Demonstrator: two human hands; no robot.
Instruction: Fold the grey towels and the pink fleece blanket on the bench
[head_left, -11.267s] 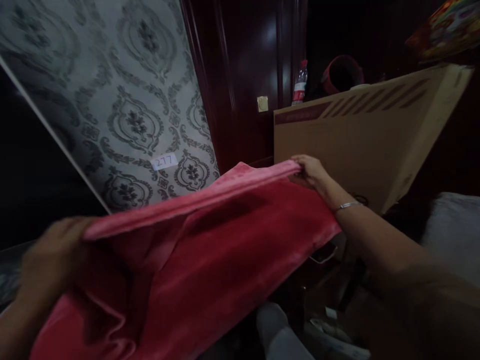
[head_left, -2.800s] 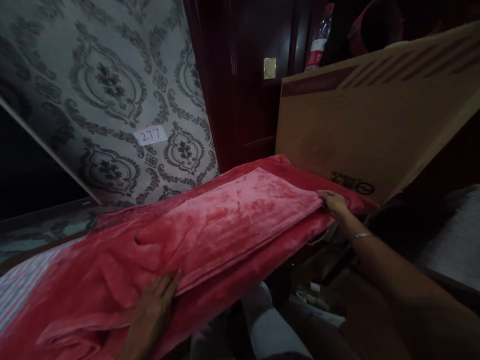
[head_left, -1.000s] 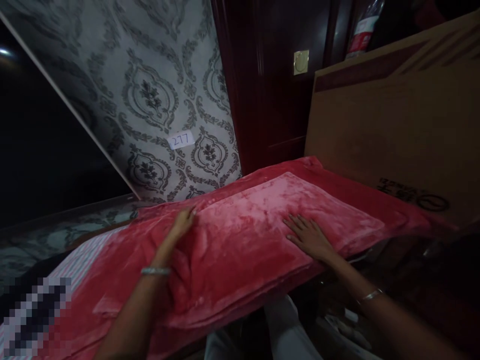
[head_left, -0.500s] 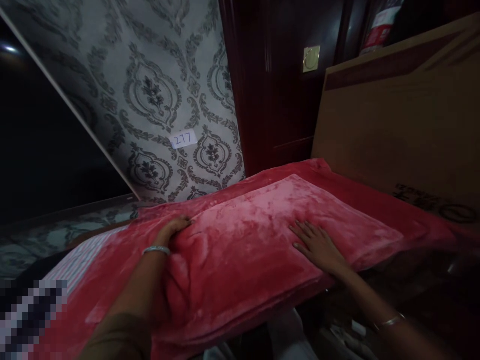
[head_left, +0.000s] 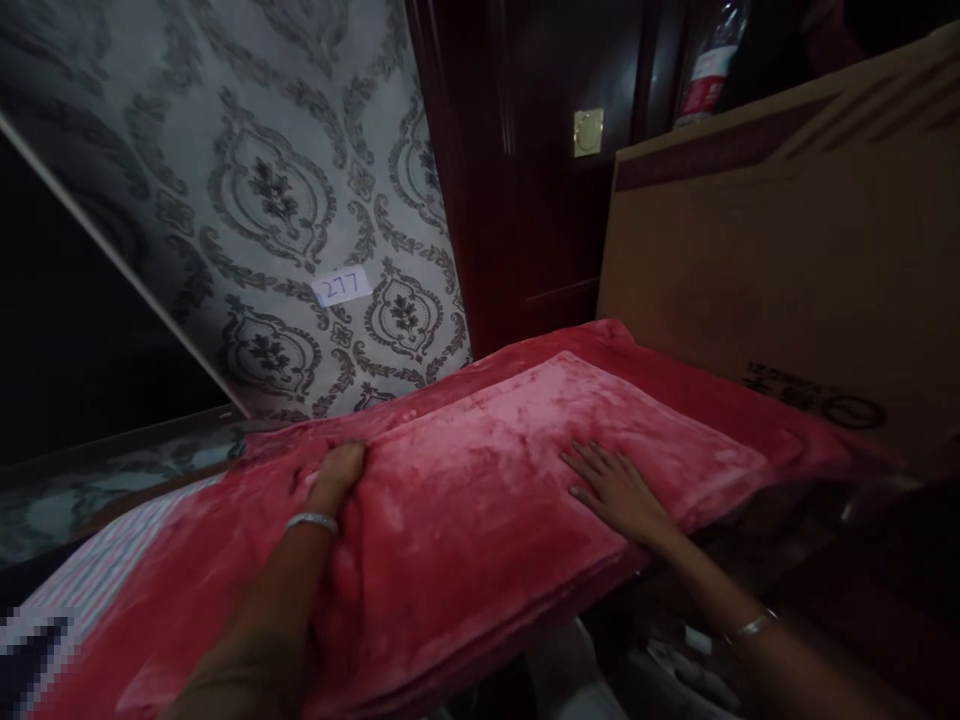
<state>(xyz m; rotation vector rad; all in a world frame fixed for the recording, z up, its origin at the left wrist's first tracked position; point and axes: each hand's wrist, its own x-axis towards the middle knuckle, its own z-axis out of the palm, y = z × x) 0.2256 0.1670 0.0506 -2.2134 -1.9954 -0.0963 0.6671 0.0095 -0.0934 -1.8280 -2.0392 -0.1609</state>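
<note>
A red plush blanket (head_left: 465, 520) lies spread in front of me, with a folded layer on top that has a paler pink sheen along its far side. My left hand (head_left: 343, 468), with a bracelet at the wrist, is closed on a bunch of the blanket at the left end of that layer. Its fingertips are hidden in the cloth, and creases run from it towards me. My right hand (head_left: 616, 492) rests flat on the middle of the folded layer, fingers spread and palm down, holding nothing.
A striped cloth (head_left: 112, 545) shows at the left. Behind stand a patterned wall with a paper label (head_left: 343, 286), a dark red door (head_left: 517, 200) and a large cardboard box (head_left: 772, 250). A bottle (head_left: 709, 80) is behind the box; a dark screen-like panel (head_left: 67, 300) is at far left.
My left hand has curled its fingers into the blanket and bunched it there. My right hand stays flat at the same spot on the cloth. The view has swung slightly right.
</note>
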